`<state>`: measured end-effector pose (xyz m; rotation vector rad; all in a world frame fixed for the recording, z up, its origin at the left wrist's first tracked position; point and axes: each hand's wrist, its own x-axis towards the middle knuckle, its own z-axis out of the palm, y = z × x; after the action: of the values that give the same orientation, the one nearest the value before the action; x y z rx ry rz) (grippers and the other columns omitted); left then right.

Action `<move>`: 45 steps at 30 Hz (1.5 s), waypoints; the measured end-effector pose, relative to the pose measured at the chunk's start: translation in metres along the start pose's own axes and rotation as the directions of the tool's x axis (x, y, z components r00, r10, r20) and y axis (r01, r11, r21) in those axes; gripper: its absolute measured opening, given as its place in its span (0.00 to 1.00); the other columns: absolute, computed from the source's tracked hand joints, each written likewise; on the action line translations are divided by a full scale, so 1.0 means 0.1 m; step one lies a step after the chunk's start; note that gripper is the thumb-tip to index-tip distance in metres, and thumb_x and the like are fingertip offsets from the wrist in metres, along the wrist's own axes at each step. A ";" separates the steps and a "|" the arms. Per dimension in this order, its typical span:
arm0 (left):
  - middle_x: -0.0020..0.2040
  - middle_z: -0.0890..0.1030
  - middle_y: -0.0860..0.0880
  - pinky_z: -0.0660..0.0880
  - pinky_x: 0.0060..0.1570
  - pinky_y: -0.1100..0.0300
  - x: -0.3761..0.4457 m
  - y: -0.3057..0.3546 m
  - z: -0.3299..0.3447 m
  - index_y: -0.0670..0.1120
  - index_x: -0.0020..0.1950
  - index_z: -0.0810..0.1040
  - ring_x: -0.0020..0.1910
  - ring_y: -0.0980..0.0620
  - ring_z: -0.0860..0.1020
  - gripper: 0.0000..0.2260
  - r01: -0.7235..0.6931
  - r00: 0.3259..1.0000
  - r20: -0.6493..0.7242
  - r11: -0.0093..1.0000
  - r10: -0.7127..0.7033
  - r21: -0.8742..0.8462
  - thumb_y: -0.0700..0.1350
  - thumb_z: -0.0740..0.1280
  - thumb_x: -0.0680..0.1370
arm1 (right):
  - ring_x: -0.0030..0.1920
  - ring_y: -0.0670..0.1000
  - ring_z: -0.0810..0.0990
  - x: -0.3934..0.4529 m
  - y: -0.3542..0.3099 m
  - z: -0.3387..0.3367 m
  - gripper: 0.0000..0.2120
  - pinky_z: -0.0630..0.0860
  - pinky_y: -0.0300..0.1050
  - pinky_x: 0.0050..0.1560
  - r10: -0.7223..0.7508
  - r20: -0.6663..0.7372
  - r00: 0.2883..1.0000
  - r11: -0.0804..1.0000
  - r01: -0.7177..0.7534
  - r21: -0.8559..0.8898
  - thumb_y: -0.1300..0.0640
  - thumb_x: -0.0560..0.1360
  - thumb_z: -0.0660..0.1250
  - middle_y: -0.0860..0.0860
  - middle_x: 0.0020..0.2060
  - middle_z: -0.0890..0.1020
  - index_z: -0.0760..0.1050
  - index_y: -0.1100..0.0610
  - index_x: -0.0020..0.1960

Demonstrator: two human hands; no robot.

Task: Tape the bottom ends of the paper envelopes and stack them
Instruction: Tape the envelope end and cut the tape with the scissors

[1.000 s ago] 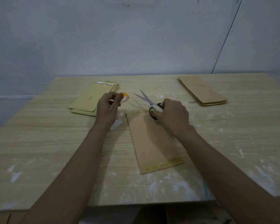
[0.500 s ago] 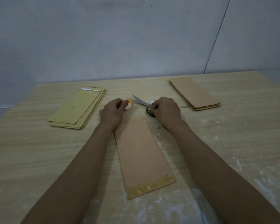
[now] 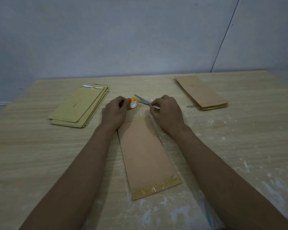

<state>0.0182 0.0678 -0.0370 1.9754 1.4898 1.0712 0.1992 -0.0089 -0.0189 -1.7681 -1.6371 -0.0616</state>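
Observation:
A brown paper envelope (image 3: 145, 153) lies lengthwise on the table in front of me, with a strip of clear tape (image 3: 156, 188) across its near end. My left hand (image 3: 115, 112) holds a small yellow tape roll (image 3: 134, 103) just beyond the envelope's far end. My right hand (image 3: 166, 112) grips the handles of a pair of scissors (image 3: 144, 101), whose blades point left toward the roll. A stack of yellowish envelopes (image 3: 80, 107) lies at the left, and a stack of brown envelopes (image 3: 201, 93) at the far right.
The wooden table (image 3: 32, 155) carries white smears near its front right. A grey wall rises behind the table's far edge. The table's front edge runs along the bottom of the view.
Both hands have come closer together beyond the envelope's far end. The tape roll and the scissors now almost meet. The camera has tilted, so the envelope sits more centred.

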 end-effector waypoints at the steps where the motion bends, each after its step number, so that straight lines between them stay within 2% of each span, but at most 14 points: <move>1: 0.40 0.81 0.54 0.73 0.52 0.48 0.00 0.00 0.00 0.51 0.47 0.80 0.47 0.46 0.79 0.19 0.002 1.000 -0.001 1.000 -0.002 -0.005 0.63 0.58 0.76 | 0.49 0.60 0.77 0.00 0.01 0.00 0.08 0.73 0.49 0.47 -0.003 0.001 1.000 1.000 0.003 0.001 0.58 0.73 0.69 0.58 0.44 0.80 0.84 0.58 0.49; 7: 0.43 0.82 0.54 0.74 0.53 0.48 0.00 -0.02 0.01 0.50 0.48 0.81 0.48 0.47 0.79 0.16 0.003 1.000 0.006 1.000 -0.003 -0.022 0.60 0.62 0.78 | 0.48 0.59 0.75 -0.02 0.02 -0.02 0.08 0.70 0.48 0.46 -0.004 0.007 1.000 1.000 0.004 0.005 0.57 0.75 0.69 0.58 0.43 0.80 0.84 0.57 0.50; 14: 0.42 0.82 0.53 0.74 0.53 0.49 -0.02 0.01 -0.01 0.50 0.47 0.81 0.47 0.47 0.79 0.20 0.020 1.000 0.012 0.998 -0.019 -0.051 0.64 0.59 0.75 | 0.48 0.60 0.75 -0.04 0.00 -0.01 0.08 0.71 0.49 0.46 -0.024 0.011 1.000 1.000 0.024 0.004 0.59 0.74 0.69 0.58 0.43 0.81 0.84 0.57 0.50; 26: 0.43 0.84 0.52 0.75 0.54 0.48 -0.06 0.05 -0.06 0.49 0.47 0.81 0.47 0.48 0.80 0.20 0.049 0.999 0.023 0.995 -0.047 -0.082 0.64 0.61 0.74 | 0.50 0.59 0.74 -0.07 0.01 -0.01 0.09 0.71 0.49 0.47 -0.012 0.021 1.000 1.000 0.011 0.021 0.58 0.75 0.68 0.56 0.43 0.80 0.84 0.56 0.52; 33: 0.43 0.83 0.53 0.75 0.54 0.48 -0.08 0.07 -0.06 0.50 0.47 0.81 0.47 0.49 0.80 0.20 0.051 0.998 0.029 0.994 -0.048 -0.099 0.64 0.60 0.73 | 0.47 0.60 0.75 -0.07 0.02 0.00 0.08 0.70 0.49 0.46 -0.018 -0.001 1.000 1.000 0.018 0.021 0.59 0.73 0.68 0.57 0.41 0.80 0.84 0.57 0.50; 36: 0.42 0.82 0.54 0.76 0.54 0.47 -0.10 0.06 -0.07 0.51 0.48 0.79 0.45 0.51 0.79 0.15 0.046 0.999 0.004 0.990 -0.046 -0.134 0.62 0.65 0.75 | 0.48 0.59 0.75 -0.07 0.03 0.00 0.08 0.69 0.47 0.46 -0.029 0.010 1.000 0.999 0.028 0.024 0.59 0.73 0.68 0.57 0.41 0.80 0.84 0.56 0.50; 38: 0.42 0.80 0.55 0.76 0.51 0.50 -0.13 0.04 -0.10 0.50 0.50 0.77 0.41 0.54 0.77 0.12 0.045 0.999 0.008 0.988 -0.045 -0.144 0.58 0.70 0.76 | 0.48 0.59 0.75 -0.07 0.04 0.01 0.09 0.69 0.46 0.46 -0.042 0.027 0.999 0.999 0.042 0.024 0.60 0.73 0.68 0.56 0.42 0.80 0.84 0.56 0.50; 40: 0.42 0.79 0.54 0.75 0.47 0.52 -0.19 0.04 -0.15 0.51 0.48 0.77 0.39 0.54 0.76 0.11 0.021 0.999 0.051 0.997 -0.017 -0.081 0.56 0.72 0.75 | 0.48 0.59 0.76 -0.08 0.04 0.02 0.09 0.69 0.46 0.46 -0.056 0.039 0.998 0.998 0.055 0.025 0.61 0.72 0.68 0.56 0.42 0.81 0.84 0.56 0.50; 42: 0.41 0.78 0.54 0.74 0.46 0.54 -0.28 0.08 -0.20 0.53 0.43 0.78 0.43 0.52 0.77 0.11 -0.031 0.995 0.097 0.996 0.023 0.080 0.59 0.72 0.74 | 0.48 0.58 0.75 -0.08 0.03 0.03 0.09 0.67 0.44 0.45 -0.064 0.045 0.997 0.998 0.063 0.025 0.61 0.73 0.68 0.55 0.42 0.81 0.84 0.56 0.50; 45: 0.43 0.76 0.54 0.74 0.50 0.51 -0.40 0.15 -0.22 0.54 0.42 0.78 0.49 0.49 0.76 0.12 -0.067 0.992 0.124 0.966 0.037 0.248 0.61 0.71 0.72 | 0.48 0.57 0.75 -0.08 0.03 0.05 0.10 0.65 0.42 0.45 -0.065 0.051 0.997 0.998 0.063 0.027 0.62 0.73 0.66 0.55 0.43 0.81 0.84 0.56 0.50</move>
<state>0.0051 0.0233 -0.0255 2.2198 1.5828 0.8000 0.1976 -0.0131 -0.0282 -1.7110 -1.7240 -0.0247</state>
